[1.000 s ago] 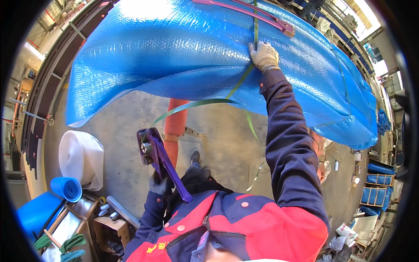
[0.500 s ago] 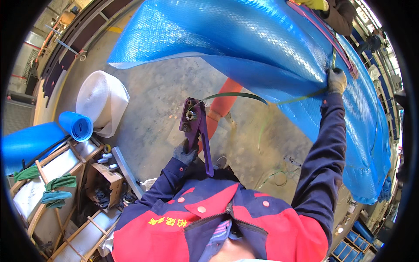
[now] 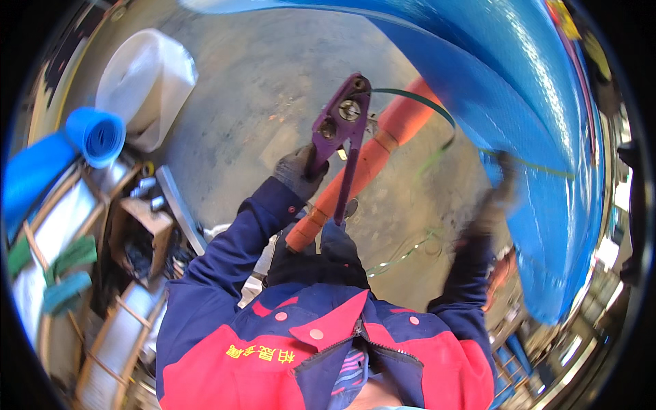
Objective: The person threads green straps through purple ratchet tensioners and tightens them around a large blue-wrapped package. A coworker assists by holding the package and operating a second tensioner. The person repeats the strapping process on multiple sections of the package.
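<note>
In the head view, the left hand (image 3: 298,172), in a dark grey glove, has its fingers wrapped around the short handle of a purple strapping tool (image 3: 336,126). The tool is in front of the person, head up, above the concrete floor (image 3: 253,89), its long second lever slanting down apart from the gripped handle. A green strap (image 3: 411,94) comes off the head and arcs to the right. An orange post (image 3: 369,162) lies behind the tool, running aslant from the person's legs toward the blue bubble wrap (image 3: 502,106).

The right hand (image 3: 493,201) is badly blurred beside the lower edge of the wrap; I cannot tell whether its fingers are closed, or whether they touch the strap or the wrap.

The tool looks like metal: stiff, fairly heavy and probably top-heavy, so the handle is the sound place to hold it, clear of the head and of the gap between the levers. The strap seems thin, springy and rather slippery, best pinched flat across its width. The wrap looks light, soft and easily torn.

On the left stand a white roll (image 3: 145,89), a blue roll (image 3: 96,140) and a cardboard box (image 3: 149,217).
</note>
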`<action>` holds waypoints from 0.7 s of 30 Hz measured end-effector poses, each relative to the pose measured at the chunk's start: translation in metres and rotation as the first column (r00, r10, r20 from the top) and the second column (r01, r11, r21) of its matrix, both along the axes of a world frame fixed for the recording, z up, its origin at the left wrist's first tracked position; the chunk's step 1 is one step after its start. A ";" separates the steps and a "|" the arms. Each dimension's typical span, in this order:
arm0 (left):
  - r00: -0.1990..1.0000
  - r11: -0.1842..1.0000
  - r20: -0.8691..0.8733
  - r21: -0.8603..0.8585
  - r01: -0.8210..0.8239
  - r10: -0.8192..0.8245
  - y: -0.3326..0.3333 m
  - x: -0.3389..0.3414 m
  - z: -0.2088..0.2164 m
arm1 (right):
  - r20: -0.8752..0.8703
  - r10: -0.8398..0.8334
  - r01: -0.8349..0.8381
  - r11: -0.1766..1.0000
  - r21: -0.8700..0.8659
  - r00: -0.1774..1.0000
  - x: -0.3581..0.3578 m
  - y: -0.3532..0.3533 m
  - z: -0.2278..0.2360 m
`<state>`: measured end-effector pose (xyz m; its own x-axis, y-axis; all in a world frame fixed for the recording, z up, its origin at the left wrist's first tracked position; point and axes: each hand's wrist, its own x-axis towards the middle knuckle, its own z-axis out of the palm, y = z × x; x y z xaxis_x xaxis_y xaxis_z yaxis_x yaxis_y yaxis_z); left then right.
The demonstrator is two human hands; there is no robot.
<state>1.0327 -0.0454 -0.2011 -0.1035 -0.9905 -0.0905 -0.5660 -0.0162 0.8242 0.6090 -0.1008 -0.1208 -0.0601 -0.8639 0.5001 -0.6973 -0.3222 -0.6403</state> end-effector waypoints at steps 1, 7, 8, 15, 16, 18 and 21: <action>0.999 0.998 -0.020 -0.047 0.035 -0.036 -0.007 0.004 -0.005 | 0.125 0.026 -0.064 0.949 0.310 0.992 0.064 0.032 -0.023; 0.965 0.965 0.023 -0.010 0.262 -0.262 -0.023 0.026 -0.012 | 0.702 -0.307 -0.436 0.607 0.664 0.643 0.267 0.117 -0.043; 0.949 0.949 0.062 -0.035 0.312 -0.310 -0.026 0.032 -0.007 | 0.721 -0.397 -0.498 0.531 0.686 0.568 0.258 0.111 -0.026; 0.877 0.861 0.185 -0.181 0.474 -0.444 -0.022 0.072 0.038 | 0.628 -0.084 -0.569 0.344 0.747 0.773 0.138 0.111 0.037; 0.846 0.834 0.252 -0.185 0.520 -0.471 -0.021 0.075 0.050 | 0.621 -0.041 -0.569 0.357 0.741 0.783 0.133 0.113 0.039; 0.805 0.778 0.293 -0.234 0.583 -0.516 -0.023 0.079 0.075 | 0.621 -0.010 -0.572 0.378 0.728 0.784 0.128 0.118 0.048; 0.771 0.754 0.407 -0.246 0.609 -0.490 -0.034 0.077 0.107 | 0.603 -0.060 -0.514 0.461 0.724 0.796 0.136 0.123 0.066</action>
<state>1.1101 -0.0789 -0.0940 -0.6659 -0.7360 0.1220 -0.5999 0.6255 0.4989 0.7452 0.0224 -0.0549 0.2353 -0.8373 -0.4935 -0.1836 0.4603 -0.8686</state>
